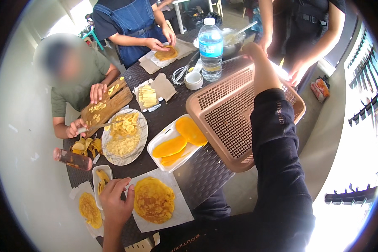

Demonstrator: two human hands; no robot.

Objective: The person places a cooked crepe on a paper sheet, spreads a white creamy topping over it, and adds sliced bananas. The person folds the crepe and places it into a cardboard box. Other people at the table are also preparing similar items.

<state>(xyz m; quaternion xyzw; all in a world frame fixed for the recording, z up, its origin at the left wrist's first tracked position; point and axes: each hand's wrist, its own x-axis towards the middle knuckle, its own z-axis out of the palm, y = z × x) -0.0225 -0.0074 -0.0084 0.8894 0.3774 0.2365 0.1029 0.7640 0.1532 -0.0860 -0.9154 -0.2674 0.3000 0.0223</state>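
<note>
My left hand [116, 203] hovers at the left edge of a white paper sheet [182, 216], fingers loosely bent and thumb apart, with nothing seen in it. On that sheet lies a round browned pancake [154, 199]. Just left of the hand are a small white tray with a banana [102, 180] and a second pancake [90, 210] on paper. My right arm stretches across a brown plastic basket [222, 153]. Beyond its far rim, my right hand [253, 51] closes around the end of a thin metal utensil [233, 58], whose far part the bottle hides.
Around the dark woven table stand a water bottle [211, 50], a foam tray of mango slices [170, 147], a plate of sliced and mashed banana [140, 155], and a jar [72, 159]. A person at left holds a knife [94, 127] by a cutting board [107, 103]. Two people stand opposite.
</note>
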